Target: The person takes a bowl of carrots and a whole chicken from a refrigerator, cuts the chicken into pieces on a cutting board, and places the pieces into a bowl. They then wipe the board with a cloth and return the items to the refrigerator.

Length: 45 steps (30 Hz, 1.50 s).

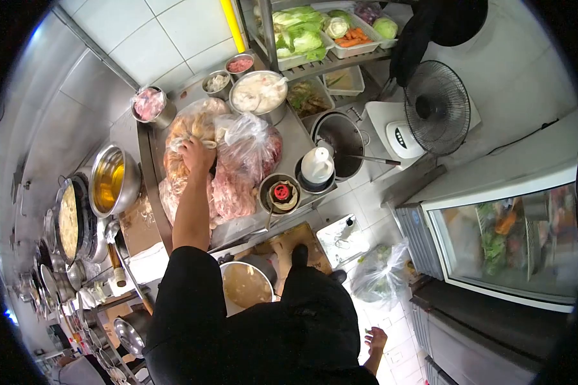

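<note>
My left hand point(197, 154) reaches forward, its fingers curled into the top of a clear plastic bag of pale raw meat point(185, 122) on the steel counter. Against it leans a second knotted plastic bag of pinker raw meat point(247, 157). My right hand point(376, 337) hangs low at my side over the tiled floor, fingers loosely bent and apart, with no held object that I can make out. Beside the bags stand a large metal pot of pale food in liquid point(259, 93) and a small pot with a red-topped jar point(280, 193).
A bowl of yellow oil point(111, 179) stands left. Below the counter is a bucket of cloudy liquid point(246, 285). A deep pot point(340, 144), a fan point(437, 108) and a glass-door fridge point(507, 237) are right. A knotted plastic bag point(382, 276) lies on the floor. Vegetables fill shelf trays point(355, 48).
</note>
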Available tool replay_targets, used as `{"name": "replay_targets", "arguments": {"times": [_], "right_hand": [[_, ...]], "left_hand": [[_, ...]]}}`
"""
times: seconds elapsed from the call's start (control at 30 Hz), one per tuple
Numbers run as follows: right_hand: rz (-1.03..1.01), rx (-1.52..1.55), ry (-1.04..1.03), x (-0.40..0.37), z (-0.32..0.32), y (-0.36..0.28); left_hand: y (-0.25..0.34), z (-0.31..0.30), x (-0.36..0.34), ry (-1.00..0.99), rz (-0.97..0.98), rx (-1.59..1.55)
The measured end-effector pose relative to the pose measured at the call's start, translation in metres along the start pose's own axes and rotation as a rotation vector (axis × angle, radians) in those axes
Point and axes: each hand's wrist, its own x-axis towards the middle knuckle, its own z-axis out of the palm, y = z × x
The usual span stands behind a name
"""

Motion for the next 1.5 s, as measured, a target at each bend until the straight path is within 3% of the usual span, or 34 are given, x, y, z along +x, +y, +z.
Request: {"name": "replay_targets", "arguments": {"times": [0.07,0.4,0.53,0.6,0.63,0.67,0.73,0.77,0.8,0.83,0.87,0.93,1.07,1.13,1.17,1.2,1.23,1.3,1.37,1.5], "right_hand": [[0.087,0.056,0.022,0.003,0.004,0.003],[0.096,-0.029,-0.043,0.001,0.019,0.006],[0.075,-0.033,-0.047,0.011,0.014,-0.008],[-0.031,-0.010,-0.094,0.037,0.001,0.004],[-0.001,0.002,-0.118,0.055,-0.003,0.008],[0.032,0.043,-0.122,0.069,-0.008,0.015],[-0.233,-0.217,-0.137,0.087,-0.016,0.031],[-0.617,-0.624,-0.094,0.140,-0.025,0.074],[-0.684,-0.585,-0.050,0.132,-0.028,0.064],[-0.280,-0.025,0.025,0.067,-0.024,0.010],[-0.252,0.048,0.057,0.047,-0.031,-0.012],[-0.303,0.312,-0.011,0.059,-0.059,-0.018],[-0.364,0.469,0.232,0.050,-0.136,-0.089],[-0.733,0.320,0.456,0.056,-0.203,-0.130],[-1.012,0.471,0.478,0.023,-0.233,-0.170],[-1.119,0.372,0.563,-0.005,-0.272,-0.206],[-1.055,0.434,0.690,-0.053,-0.296,-0.252],[-1.311,0.466,0.851,-0.095,-0.368,-0.310],[-1.431,0.448,1.079,-0.131,-0.441,-0.359],[-1.420,0.408,1.278,-0.161,-0.560,-0.431]], "left_hand": [[0.004,-0.004,-0.002,-0.012,-0.047,-0.088],[0.003,-0.019,-0.005,-0.059,-0.119,-0.121],[-0.030,-0.003,0.015,-0.199,-0.023,-0.146],[-0.063,0.019,0.044,-0.338,0.196,-0.268],[-0.070,-0.001,0.045,-0.382,0.197,-0.239],[-0.093,0.038,0.054,-0.126,0.368,-0.215],[-0.102,0.026,0.052,-0.018,0.363,-0.204],[-0.104,0.018,0.051,0.036,0.360,-0.198],[-0.094,0.020,0.056,0.022,0.372,-0.253],[-0.086,0.017,0.053,0.012,0.346,-0.322],[-0.092,0.009,0.047,0.001,0.274,-0.377],[-0.072,-0.026,0.026,0.023,0.190,-0.493],[-0.037,-0.110,-0.028,0.120,0.122,-0.738],[-0.021,-0.141,-0.061,0.128,0.126,-0.848],[-0.014,-0.156,-0.075,0.125,0.129,-0.901],[-0.007,-0.170,-0.089,0.111,0.133,-0.941],[0.003,-0.181,-0.103,0.098,0.142,-0.977],[0.016,-0.200,-0.130,0.063,0.147,-1.035],[0.030,-0.218,-0.158,0.032,0.140,-1.074],[0.054,-0.250,-0.206,-0.008,0.107,-1.128]]}}
